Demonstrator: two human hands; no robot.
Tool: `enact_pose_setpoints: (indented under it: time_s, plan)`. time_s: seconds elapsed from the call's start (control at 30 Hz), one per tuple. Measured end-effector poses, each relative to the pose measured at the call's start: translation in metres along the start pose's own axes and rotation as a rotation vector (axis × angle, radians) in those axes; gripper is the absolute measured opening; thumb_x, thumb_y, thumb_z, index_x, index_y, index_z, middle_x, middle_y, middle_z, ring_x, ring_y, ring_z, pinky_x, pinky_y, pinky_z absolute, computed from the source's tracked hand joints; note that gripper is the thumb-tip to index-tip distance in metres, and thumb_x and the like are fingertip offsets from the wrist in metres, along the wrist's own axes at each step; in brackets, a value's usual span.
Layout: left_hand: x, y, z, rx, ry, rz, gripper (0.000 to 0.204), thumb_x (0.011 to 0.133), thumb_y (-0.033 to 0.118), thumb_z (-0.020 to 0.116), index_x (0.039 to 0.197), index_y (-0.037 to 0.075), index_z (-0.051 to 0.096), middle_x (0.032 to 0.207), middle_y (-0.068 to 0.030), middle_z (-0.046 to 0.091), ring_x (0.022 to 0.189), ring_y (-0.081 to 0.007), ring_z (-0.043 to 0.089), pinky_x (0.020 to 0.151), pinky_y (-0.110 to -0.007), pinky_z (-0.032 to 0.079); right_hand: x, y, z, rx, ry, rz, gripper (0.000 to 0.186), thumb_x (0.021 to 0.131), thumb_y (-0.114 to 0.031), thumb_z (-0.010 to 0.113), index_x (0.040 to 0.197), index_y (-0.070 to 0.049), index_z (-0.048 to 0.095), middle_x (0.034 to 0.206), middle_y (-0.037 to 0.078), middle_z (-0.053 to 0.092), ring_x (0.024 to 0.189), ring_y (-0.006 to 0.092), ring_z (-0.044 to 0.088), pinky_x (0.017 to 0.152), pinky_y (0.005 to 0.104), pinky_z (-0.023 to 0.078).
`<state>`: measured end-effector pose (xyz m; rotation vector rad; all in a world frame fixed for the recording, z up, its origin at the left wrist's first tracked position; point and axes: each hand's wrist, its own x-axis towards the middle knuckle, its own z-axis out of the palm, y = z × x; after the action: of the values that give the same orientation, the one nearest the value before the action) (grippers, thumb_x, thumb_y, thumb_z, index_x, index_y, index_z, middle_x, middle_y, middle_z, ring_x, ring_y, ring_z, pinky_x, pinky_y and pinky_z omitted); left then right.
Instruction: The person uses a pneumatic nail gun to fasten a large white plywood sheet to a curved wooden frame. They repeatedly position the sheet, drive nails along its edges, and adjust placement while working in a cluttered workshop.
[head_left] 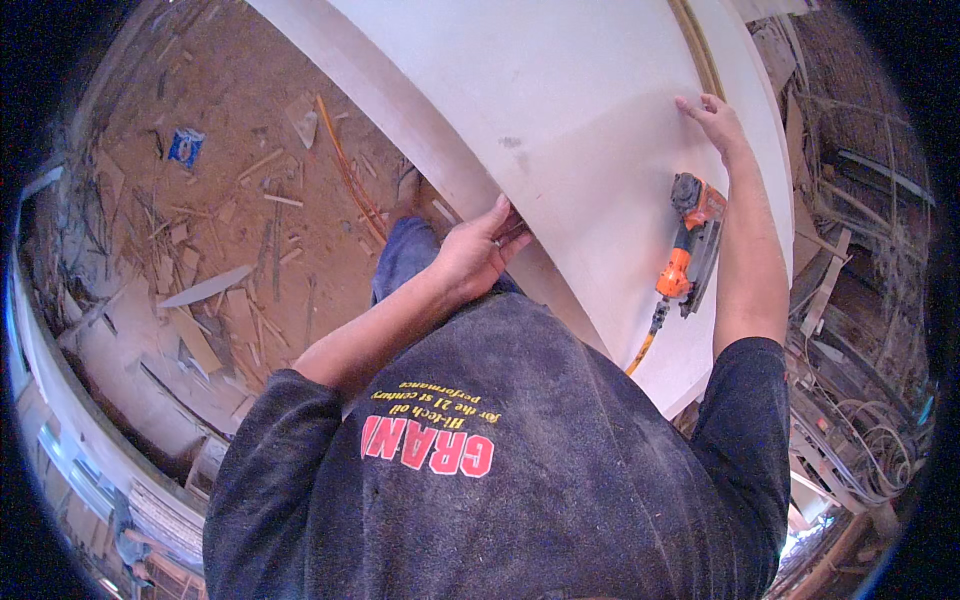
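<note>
A large white panel [560, 90] fills the upper middle of the head view, with a long wooden strip [695, 45] near its right side. My left hand [475, 255] grips the panel's lower-left edge, fingers partly hidden beneath it. My right hand [715, 128] rests at the lower end of the strip, thumb and fingers apart. An orange and black pneumatic nailer [678, 268] lies on the panel just left of my right forearm, with a yellow hose [640, 355] running from its lower end.
Wood offcuts [195, 340] and a blue packet [186, 147] litter the brown floor at left, where an orange hose [345, 160] also lies. A long curved board [40, 340] runs along the far left. Scrap timber [830, 280] and coiled hoses [870, 450] crowd the right.
</note>
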<state>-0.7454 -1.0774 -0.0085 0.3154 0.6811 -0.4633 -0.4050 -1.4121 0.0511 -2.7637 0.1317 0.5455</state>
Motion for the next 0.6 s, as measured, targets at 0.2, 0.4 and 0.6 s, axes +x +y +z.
enact_pose_setpoints:
  time_s: [0.2, 0.4, 0.6]
  plan:
    - [0.000, 0.001, -0.002, -0.032, -0.034, 0.039, 0.040, 0.108, 0.034, 0.059, 0.134, 0.004, 0.062, 0.128, -0.0055, 0.067, 0.122, -0.0186, 0.061, 0.103, -0.036, 0.052, 0.009, 0.012, 0.007, 0.022, 0.024, -0.044, 0.112, 0.075, -0.066, 0.084, 0.151, 0.007, 0.046, 0.155, 0.028, 0.049, 0.146, 0.0345, 0.046, 0.120, 0.0440, 0.036]
    - [-0.004, 0.009, 0.019, 0.111, 0.081, 0.127, 0.050, 0.101, 0.028, 0.071, 0.131, -0.009, 0.058, 0.125, -0.0157, 0.067, 0.115, -0.0274, 0.066, 0.098, -0.040, 0.056, -0.004, 0.007, 0.008, -0.044, 0.079, -0.005, 0.106, 0.078, -0.065, 0.083, 0.152, 0.002, 0.048, 0.154, 0.026, 0.050, 0.145, 0.0328, 0.048, 0.118, 0.0428, 0.039]
    - [0.007, 0.007, 0.013, 0.165, 0.134, 0.140, 0.053, 0.101, 0.026, 0.071, 0.132, -0.014, 0.054, 0.124, -0.0192, 0.067, 0.112, -0.0323, 0.068, 0.098, -0.043, 0.058, -0.108, -0.041, -0.009, -0.285, 0.631, -0.234, 0.060, 0.086, -0.054, 0.079, 0.118, -0.004, 0.072, 0.105, 0.014, 0.074, 0.097, 0.0233, 0.070, 0.087, 0.0411, 0.054]
